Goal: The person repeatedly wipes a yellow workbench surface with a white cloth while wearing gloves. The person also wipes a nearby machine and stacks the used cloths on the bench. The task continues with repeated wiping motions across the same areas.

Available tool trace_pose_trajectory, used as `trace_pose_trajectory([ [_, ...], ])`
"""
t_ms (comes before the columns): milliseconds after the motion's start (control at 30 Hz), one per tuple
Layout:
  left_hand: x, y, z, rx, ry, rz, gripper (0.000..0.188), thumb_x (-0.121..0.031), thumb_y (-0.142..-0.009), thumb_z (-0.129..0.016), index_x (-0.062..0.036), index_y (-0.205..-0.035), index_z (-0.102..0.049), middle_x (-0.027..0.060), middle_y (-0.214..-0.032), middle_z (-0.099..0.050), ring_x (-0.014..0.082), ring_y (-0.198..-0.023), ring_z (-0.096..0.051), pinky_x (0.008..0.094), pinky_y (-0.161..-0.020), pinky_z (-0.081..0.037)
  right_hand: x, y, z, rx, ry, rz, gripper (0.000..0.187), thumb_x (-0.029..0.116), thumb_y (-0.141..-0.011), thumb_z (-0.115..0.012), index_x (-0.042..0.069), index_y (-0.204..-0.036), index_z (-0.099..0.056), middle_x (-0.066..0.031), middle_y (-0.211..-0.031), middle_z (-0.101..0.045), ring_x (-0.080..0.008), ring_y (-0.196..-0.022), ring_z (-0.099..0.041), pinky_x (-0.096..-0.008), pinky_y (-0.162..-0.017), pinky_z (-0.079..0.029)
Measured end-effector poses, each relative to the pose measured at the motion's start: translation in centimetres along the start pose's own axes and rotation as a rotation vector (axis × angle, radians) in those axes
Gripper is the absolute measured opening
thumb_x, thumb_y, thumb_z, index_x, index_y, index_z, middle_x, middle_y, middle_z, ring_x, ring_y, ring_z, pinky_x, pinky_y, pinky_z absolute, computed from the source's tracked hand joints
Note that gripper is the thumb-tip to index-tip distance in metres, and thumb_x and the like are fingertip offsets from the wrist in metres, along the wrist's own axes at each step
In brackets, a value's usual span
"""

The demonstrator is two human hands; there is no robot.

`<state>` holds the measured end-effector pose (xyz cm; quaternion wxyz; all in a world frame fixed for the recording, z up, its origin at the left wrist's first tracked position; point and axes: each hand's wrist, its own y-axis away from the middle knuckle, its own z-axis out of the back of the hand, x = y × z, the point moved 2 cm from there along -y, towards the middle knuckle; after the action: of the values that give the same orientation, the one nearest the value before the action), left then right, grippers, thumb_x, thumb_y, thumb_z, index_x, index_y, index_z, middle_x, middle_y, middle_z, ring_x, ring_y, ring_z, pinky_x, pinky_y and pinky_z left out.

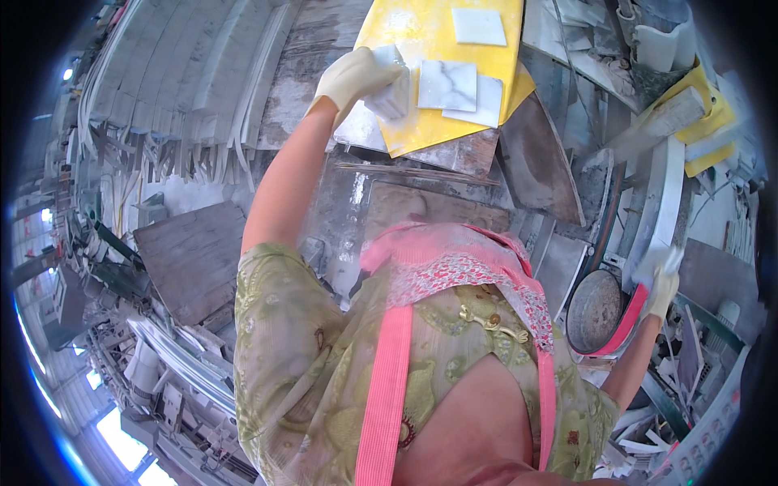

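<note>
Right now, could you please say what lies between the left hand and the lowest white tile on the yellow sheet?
The head view shows pale pieces in the left hand, then some yellow sheet, then the grey-veined tile.

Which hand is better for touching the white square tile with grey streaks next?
Probably the cream-gloved left hand: it is close to that streaky tile, at the flat yellow sheet. The gloved right hand is farther, near a round grey disc.
</note>
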<state>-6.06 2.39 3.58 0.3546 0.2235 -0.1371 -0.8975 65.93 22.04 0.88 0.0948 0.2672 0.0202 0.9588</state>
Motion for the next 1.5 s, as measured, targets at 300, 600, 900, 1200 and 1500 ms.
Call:
trace_pose_trajectory([
  [300,4.4,1.4,-2.0,-0.004,0.711,-0.199,0.072,-0.035,-0.08,-0.077,0.003,-0.137,-0.055,0.0221,-0.128,-0.065,0.0284,-0.122,-0.063,0.0383,-0.1,-0.05,36.1,14.9,-20.2,0.883,-0.923,0.416,0.046,0.026,-0.094,-0.064,-0.005,-0.128,-0.064,-0.0135,-0.117,-0.07,-0.0193,-0.104,-0.069,-0.0333,-0.09,-0.055],
  [600,4.7,-0.5,-2.4,-0.068,0.62,-0.062,0.084,-0.064,-0.094,-0.053,0.0088,-0.136,-0.054,0.0339,-0.13,-0.062,0.0428,-0.124,-0.06,0.0438,-0.105,-0.046,47.2,21.7,-30.4,0.679,-0.119,0.774,0.053,0.038,-0.097,-0.056,-0.006,-0.126,-0.062,-0.0263,-0.103,-0.071,-0.0335,-0.099,-0.071,-0.037,-0.088,-0.053],
  [900,2.2,2.3,-2.7,-0.183,0.329,0.044,0.11,-0.058,-0.07,-0.08,0.0135,-0.143,-0.037,0.0315,-0.123,-0.066,0.0403,-0.117,-0.066,0.042,-0.097,-0.052,40.1,18.4,-28.6,0.742,-0.28,0.931,0.056,0.043,-0.09,-0.068,0.013,-0.137,-0.061,-0.0203,-0.123,-0.069,-0.0355,-0.11,-0.068,-0.0442,-0.093,-0.053],
  [1200,0.2,3.3,-1.8,-0.206,0.242,0.146,0.097,-0.049,-0.069,-0.08,0.0117,-0.135,-0.042,0.0288,-0.118,-0.069,0.038,-0.108,-0.07,0.0414,-0.094,-0.054,43.4,14.3,-31.4,0.447,0.287,1.519,0.088,0.037,-0.067,-0.089,0.006,-0.138,-0.049,-0.015,-0.135,-0.059,-0.0313,-0.129,-0.054,-0.0493,-0.109,-0.04],
  [1500,0.5,2.9,-2.4,-0.188,0.223,0.134,0.099,-0.054,-0.072,-0.08,0.0122,-0.135,-0.042,0.0284,-0.116,-0.07,0.0385,-0.109,-0.07,0.0412,-0.094,-0.054,41.8,11.9,-29.8,0.466,0.106,1.414,0.098,0.046,-0.067,-0.089,0.007,-0.145,-0.045,-0.0208,-0.137,-0.059,-0.039,-0.127,-0.056,-0.0469,-0.106,-0.045],
])
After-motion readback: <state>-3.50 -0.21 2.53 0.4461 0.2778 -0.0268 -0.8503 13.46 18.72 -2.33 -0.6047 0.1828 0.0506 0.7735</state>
